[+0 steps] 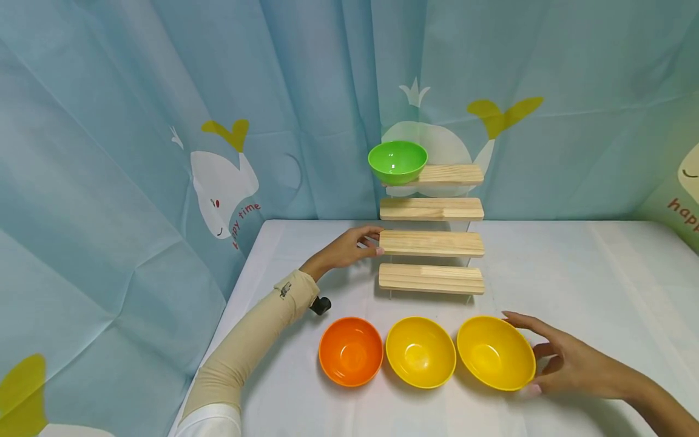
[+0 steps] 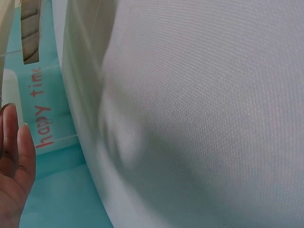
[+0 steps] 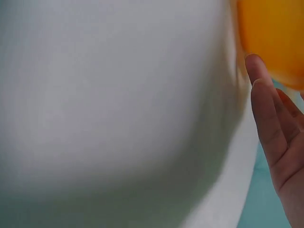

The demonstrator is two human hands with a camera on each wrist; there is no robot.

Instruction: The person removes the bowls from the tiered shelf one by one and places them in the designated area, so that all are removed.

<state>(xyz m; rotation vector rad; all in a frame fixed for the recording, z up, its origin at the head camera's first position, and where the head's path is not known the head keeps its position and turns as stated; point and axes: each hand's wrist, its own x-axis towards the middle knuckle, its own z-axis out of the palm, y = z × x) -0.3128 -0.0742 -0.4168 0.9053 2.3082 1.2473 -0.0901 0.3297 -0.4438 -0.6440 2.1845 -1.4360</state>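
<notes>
We are working on a white table (image 1: 573, 273) with bare room to the right of the 4-step wooden rack (image 1: 431, 243); 3 bowls are lining the near edge. Our left hand (image 1: 349, 247) is resting with relaxed fingers against the third step's left end. Our right hand (image 1: 568, 364) is cupping, fingers spread, the right rim of the yellow bowl (image 1: 496, 352), beside another yellow bowl (image 1: 420, 352).

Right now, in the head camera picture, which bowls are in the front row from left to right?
Orange bowl → middle yellow bowl → right yellow bowl, with the right hand around its far edge.
</notes>
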